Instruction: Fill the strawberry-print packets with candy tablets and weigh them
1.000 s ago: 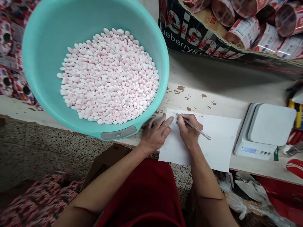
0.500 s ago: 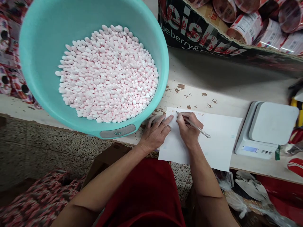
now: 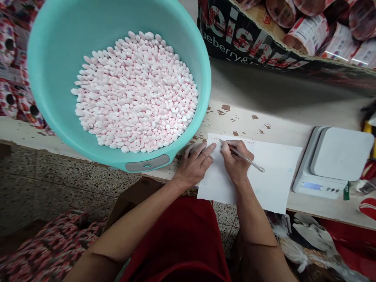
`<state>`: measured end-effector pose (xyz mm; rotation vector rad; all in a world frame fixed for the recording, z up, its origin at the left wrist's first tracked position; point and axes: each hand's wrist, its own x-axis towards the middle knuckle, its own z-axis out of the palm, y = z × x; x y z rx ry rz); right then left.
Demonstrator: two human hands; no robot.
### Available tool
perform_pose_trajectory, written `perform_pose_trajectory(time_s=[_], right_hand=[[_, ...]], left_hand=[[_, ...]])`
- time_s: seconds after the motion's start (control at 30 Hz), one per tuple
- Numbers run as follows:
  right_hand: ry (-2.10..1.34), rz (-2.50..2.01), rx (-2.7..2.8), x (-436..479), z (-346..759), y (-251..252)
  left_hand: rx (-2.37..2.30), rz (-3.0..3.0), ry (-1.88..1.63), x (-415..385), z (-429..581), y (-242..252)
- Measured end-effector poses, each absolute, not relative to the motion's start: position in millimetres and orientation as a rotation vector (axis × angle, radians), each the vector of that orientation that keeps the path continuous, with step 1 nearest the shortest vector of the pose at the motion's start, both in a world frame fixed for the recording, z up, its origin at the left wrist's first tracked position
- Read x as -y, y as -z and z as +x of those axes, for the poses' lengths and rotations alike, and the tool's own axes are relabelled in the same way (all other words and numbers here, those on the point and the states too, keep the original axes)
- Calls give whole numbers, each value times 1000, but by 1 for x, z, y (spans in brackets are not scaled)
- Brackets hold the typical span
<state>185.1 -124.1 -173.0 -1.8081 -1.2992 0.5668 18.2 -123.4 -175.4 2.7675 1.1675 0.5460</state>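
A sheet of white paper point(image 3: 270, 172) lies on the table, with a line of small red writing along its top edge. My right hand point(image 3: 236, 158) grips a slim pen point(image 3: 252, 161), its tip touching the paper near the top left. Beside it my left hand point(image 3: 195, 164) rests with fingers spread, the fingertips on the sheet's left edge. Just left of that hand stands a large turquoise basin point(image 3: 53, 98) with a heap of pale pink and white oval candies point(image 3: 135, 94) in it.
A white digital scale point(image 3: 342, 152) stands right of the paper. At the back right is a black printed carton point(image 3: 258, 51) full of clear jars point(image 3: 308, 33) with labels. Red patterned packs point(image 3: 11, 70) fill the far left. The table's front edge runs below the paper.
The pen tip has moved slightly to the right along the top line, and more red marks show there. My left hand stays in place on the sheet.
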Motion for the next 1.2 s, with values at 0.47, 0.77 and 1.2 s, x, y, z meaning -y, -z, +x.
perform_pose_trajectory(time_s=[0.47,0.77,1.2], right_hand=[[-547,-1869,1270,125,185,173],[-490,-1824,1354,122,184,173],[-546,-1876,1221,125,185,174]], left_hand=[[-1164,2735,-562,123,18,173],[-1153,2703,-577,123,17,175],[-1160,2697,-562,123,18,175]])
